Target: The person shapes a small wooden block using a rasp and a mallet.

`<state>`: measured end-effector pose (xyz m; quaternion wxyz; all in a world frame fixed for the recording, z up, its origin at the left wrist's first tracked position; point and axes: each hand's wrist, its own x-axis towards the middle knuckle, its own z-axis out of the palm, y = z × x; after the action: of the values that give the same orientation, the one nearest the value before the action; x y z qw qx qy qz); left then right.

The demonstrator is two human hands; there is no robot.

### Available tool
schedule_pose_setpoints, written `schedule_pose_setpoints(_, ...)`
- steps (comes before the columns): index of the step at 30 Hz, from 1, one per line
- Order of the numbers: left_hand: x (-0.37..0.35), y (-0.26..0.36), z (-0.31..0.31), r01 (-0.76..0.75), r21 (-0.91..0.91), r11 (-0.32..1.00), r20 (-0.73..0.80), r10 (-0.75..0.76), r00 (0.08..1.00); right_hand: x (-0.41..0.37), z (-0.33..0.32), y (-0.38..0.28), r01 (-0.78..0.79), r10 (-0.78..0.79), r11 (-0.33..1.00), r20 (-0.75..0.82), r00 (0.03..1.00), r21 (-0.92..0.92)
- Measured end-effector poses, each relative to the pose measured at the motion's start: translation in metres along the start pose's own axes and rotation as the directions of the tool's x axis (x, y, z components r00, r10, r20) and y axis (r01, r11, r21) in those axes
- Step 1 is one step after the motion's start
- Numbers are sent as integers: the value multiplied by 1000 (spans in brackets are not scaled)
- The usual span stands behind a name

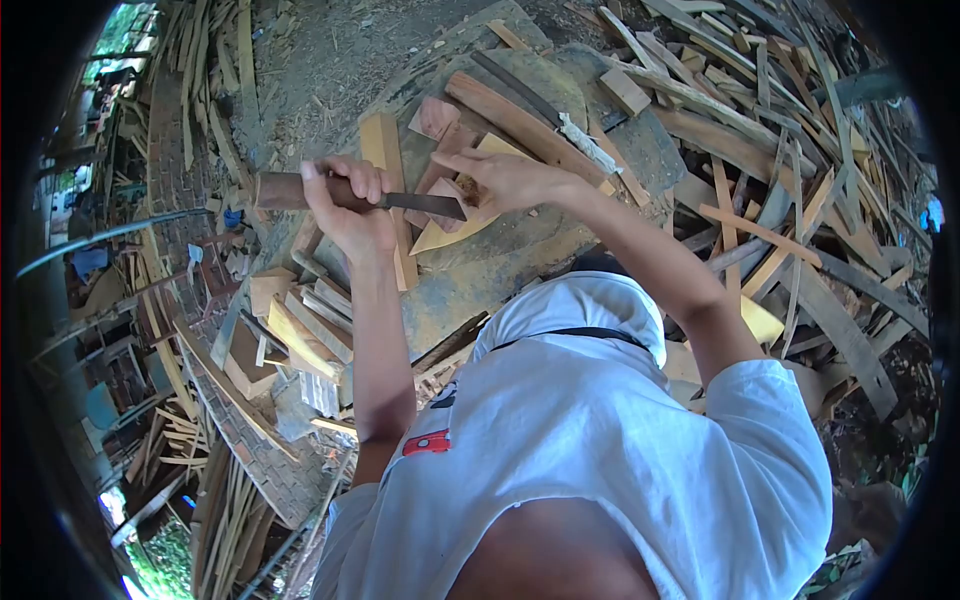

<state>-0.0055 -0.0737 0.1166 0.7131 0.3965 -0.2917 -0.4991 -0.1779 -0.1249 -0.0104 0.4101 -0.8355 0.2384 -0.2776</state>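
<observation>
My left hand (345, 200) is wrapped round the thick wooden handle of a knife (425, 204). Its dark blade points right, with a slanted tip over a small pinkish wood block (446, 200). My right hand (505, 180) lies across the carved wood pieces with its fingers stretched out, the foremost one touching a reddish piece (458, 140). Under that hand is a pale yellow pointed board (450, 236). Just left of these pieces stands a yellowish wood bar (383, 150). Whether my right hand's lower fingers press on the block is partly hidden.
A long reddish beam (520, 125) and a dark metal bar (515, 88) lie on the worn work surface (470, 275). One wood block (625, 92) sits at its far right. Scrap wood (770, 200) is heaped to the right, with stacked offcuts (310, 325) at lower left.
</observation>
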Motion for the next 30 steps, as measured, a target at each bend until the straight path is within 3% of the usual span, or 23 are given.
schedule_pose_setpoints(2,2,-3,0,-22,61,998,-11,23,1000,8,0,-8,-198,194,980,299,934,-18)
schedule_pose_setpoints(3,3,-5,-1,-16,70,997,-10,17,1000,7,4,-6,-200,193,980,295,936,-7)
schedule_pose_setpoints(5,7,-8,-3,-67,6,998,-161,67,985,8,11,-1,-157,166,985,151,975,-70)
schedule_pose_setpoints(8,11,-8,-15,-94,77,993,-251,111,962,6,17,-3,-214,227,966,79,971,-148)
schedule_pose_setpoints(9,13,-8,-20,-95,82,992,-254,113,961,4,21,-2,-211,224,967,81,971,-143)
schedule_pose_setpoints(11,15,-5,-30,-116,38,993,-251,121,960,-3,29,0,-155,142,958,-72,987,-240)
schedule_pose_setpoints(14,19,-3,-38,-121,-32,992,-294,107,950,-4,22,-8,-201,201,964,-17,979,-173)
schedule_pose_setpoints(21,21,-9,-26,-155,75,985,-253,169,953,-6,25,-1,-189,184,965,-44,982,-181)
schedule_pose_setpoints(27,20,-15,-10,-226,223,948,-101,253,962,-4,31,-11,-241,231,953,-76,970,-183)
schedule_pose_setpoints(30,19,-13,-4,-229,267,936,-52,252,966,-3,37,-17,-289,260,940,-169,951,-179)
